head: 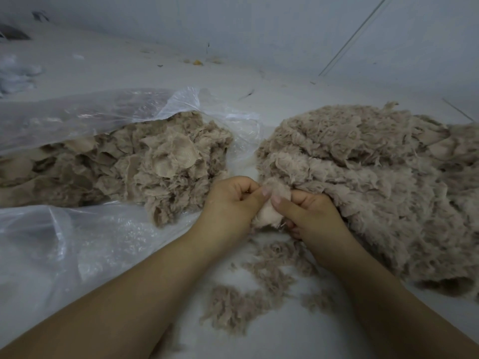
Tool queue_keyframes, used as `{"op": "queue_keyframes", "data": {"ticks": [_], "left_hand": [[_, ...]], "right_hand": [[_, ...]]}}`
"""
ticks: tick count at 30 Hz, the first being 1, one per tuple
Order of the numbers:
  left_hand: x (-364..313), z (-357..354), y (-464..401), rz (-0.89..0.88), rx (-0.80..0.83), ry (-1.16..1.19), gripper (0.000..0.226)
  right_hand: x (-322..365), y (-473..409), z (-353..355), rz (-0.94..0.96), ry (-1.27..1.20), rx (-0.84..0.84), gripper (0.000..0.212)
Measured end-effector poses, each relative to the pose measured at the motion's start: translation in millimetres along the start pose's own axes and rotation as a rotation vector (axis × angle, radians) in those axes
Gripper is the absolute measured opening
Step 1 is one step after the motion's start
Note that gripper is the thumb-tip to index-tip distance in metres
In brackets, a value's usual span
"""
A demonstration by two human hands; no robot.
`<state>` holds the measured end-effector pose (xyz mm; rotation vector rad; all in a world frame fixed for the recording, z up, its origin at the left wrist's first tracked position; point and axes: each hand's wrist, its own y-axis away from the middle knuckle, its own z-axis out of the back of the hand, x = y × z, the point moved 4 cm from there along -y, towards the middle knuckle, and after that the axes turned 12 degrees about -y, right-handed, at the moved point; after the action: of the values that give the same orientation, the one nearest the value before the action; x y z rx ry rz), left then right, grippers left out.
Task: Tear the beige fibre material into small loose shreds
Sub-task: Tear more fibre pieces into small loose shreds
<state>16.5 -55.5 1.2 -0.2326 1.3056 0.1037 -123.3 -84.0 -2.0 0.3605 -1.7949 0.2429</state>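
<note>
While a small beige piece of fibre (269, 215) was held between both hands, the tearing step seemed to be in progress. The left hand (230, 203) pinched its left edge and the right hand (308, 216) pinched its right edge, thumbs close together. The next move probably needed the hands to pull apart. The piece lay just beside the big pile (368, 177) on the right; loose shreds (248, 301) lay on the floor (285, 338) below, and a plastic bag (77, 242) with more fibre was on the left.
</note>
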Motion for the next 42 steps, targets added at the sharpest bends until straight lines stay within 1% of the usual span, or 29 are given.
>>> {"op": "queue_keyframes", "data": {"ticks": [2, 4, 5, 6, 7, 8, 12, 16, 19, 21, 23, 24, 25, 26, 27, 29, 32, 33, 35, 36, 37, 39, 40, 41, 42], "left_hand": [[2, 3, -1, 0.100, 0.060, 0.079, 0.029], [4, 3, 1, 0.163, 0.189, 0.059, 0.036], [3, 2, 3, 0.167, 0.257, 0.026, 0.036], [2, 2, 4, 0.163, 0.301, 0.012, 0.030], [1, 3, 4, 0.165, 0.319, 0.024, 0.021], [0, 5, 3, 0.174, 0.316, 0.055, 0.016], [1, 16, 1, 0.260, 0.273, 0.213, 0.014], [1, 18, 4, 0.284, 0.352, 0.201, 0.013], [0, 25, 4, 0.299, 0.487, 0.131, 0.015], [2, 32, 6, 0.323, 0.607, 0.067, 0.018], [1, 36, 11, 0.336, 0.743, 0.013, 0.013], [-2, 36, 13, 0.322, 0.798, -0.008, 0.005], [-4, 35, 15, 0.287, 0.835, -0.041, 0.009], [-5, 33, 16, 0.255, 0.838, -0.098, 0.021], [-6, 31, 16, 0.223, 0.805, -0.155, 0.029], [-11, 27, 15, 0.144, 0.649, -0.237, 0.040], [-16, 25, 10, -0.040, 0.349, -0.322, 0.041], [-18, 23, 9, -0.107, 0.274, -0.346, 0.039], [-18, 22, 7, -0.151, 0.159, -0.312, 0.033], [-17, 23, 6, -0.138, 0.134, -0.257, 0.029], [-16, 24, 6, -0.120, 0.149, -0.214, 0.024], [-15, 23, 7, -0.091, 0.283, -0.199, 0.014], [-14, 22, 9, -0.082, 0.348, -0.205, 0.014], [-12, 21, 9, -0.080, 0.375, -0.206, 0.016], [-12, 21, 9, -0.086, 0.354, -0.201, 0.018]], "right_hand": [[-1, -1, 1, -0.008, -0.013, -0.045, 0.019], [1, -1, 2, -0.014, -0.033, -0.077, 0.027], [1, -1, 2, -0.017, -0.037, -0.087, 0.032], [1, -1, 2, -0.021, -0.041, -0.090, 0.039], [2, -1, 3, -0.025, -0.045, -0.088, 0.044], [1, -1, 3, -0.027, -0.047, -0.086, 0.046], [-1, -3, 6, -0.033, -0.026, -0.093, 0.041], [-2, -4, 8, -0.017, -0.014, -0.087, 0.042], [-2, -3, 7, -0.020, -0.026, -0.082, 0.040], [-2, -4, 10, -0.026, -0.080, -0.134, 0.043], [-1, -5, 12, -0.028, -0.113, -0.158, 0.049], [-1, -5, 11, -0.021, -0.085, -0.139, 0.050], [-2, -4, 9, -0.011, -0.042, -0.110, 0.048], [-3, -3, 7, 0.000, -0.003, -0.082, 0.044], [-3, -3, 6, 0.008, 0.022, -0.062, 0.039], [-3, -3, 7, 0.020, 0.047, -0.042, 0.033], [-3, -4, 10, 0.030, 0.073, -0.044, 0.034], [-3, -4, 10, 0.032, 0.078, -0.043, 0.034], [-3, -3, 9, 0.032, 0.085, -0.030, 0.033], [-2, -3, 8, 0.027, 0.088, -0.024, 0.031], [-1, -2, 7, 0.023, 0.089, -0.021, 0.029], [0, -2, 6, 0.019, 0.081, -0.025, 0.030], [0, -2, 6, 0.019, 0.072, -0.028, 0.030], [0, -2, 6, 0.018, 0.067, -0.033, 0.031], [-1, -2, 6, 0.016, 0.068, -0.036, 0.034]]}}
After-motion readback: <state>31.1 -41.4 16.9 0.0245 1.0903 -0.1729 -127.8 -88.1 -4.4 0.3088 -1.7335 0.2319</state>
